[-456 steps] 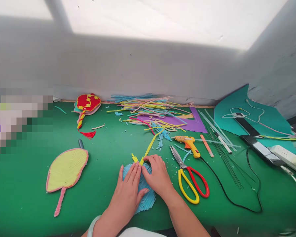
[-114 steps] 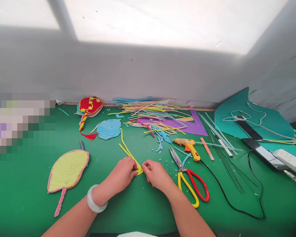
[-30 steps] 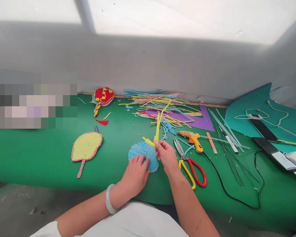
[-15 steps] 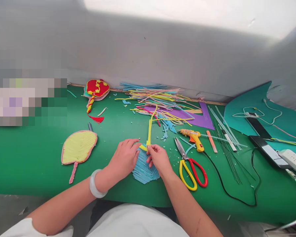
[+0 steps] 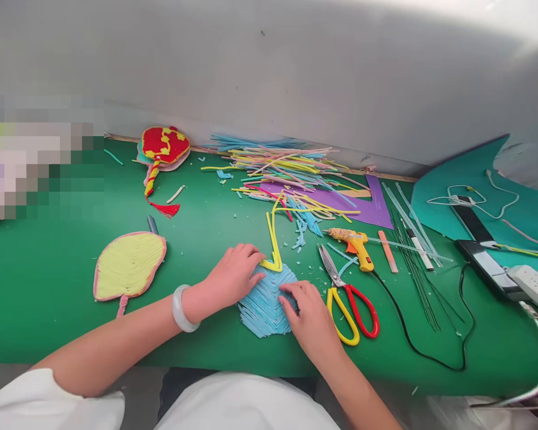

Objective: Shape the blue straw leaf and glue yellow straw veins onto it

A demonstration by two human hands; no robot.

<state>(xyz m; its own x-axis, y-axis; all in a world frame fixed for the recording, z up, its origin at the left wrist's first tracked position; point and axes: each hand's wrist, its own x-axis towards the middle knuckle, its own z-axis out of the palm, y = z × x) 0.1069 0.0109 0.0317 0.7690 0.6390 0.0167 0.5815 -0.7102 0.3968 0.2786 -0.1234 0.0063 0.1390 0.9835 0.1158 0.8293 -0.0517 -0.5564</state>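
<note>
A rounded blue panel (image 5: pixel 269 307) made of close rows of pipe cleaners lies on the green table before me. Across its top edge sits a bent bunch of yellow pipe cleaners (image 5: pixel 275 242), its long ends pointing away from me. My left hand (image 5: pixel 235 276) has its fingertips on the short yellow end, with the thumb on the blue panel beneath. Resting at the panel's right side is my right hand (image 5: pixel 309 307); its thumb and forefinger are apart with nothing between them. Scissors (image 5: pixel 338 286) with one yellow and one red handle lie just right of that hand.
A yellow glue gun (image 5: pixel 352 243) with a black cord lies beyond the scissors. Loose pipe cleaners (image 5: pixel 282 164) are heaped at the back. A yellow leaf-shaped fan (image 5: pixel 130 266) and a red fan (image 5: pixel 165 145) lie left. Phone (image 5: pixel 491 269) and power strip (image 5: pixel 531 283) are right.
My right hand has let go of the yellow pipe cleaners and moved right and down onto the blue panel. My left fingers have come onto the yellow end. The view has shifted slightly.
</note>
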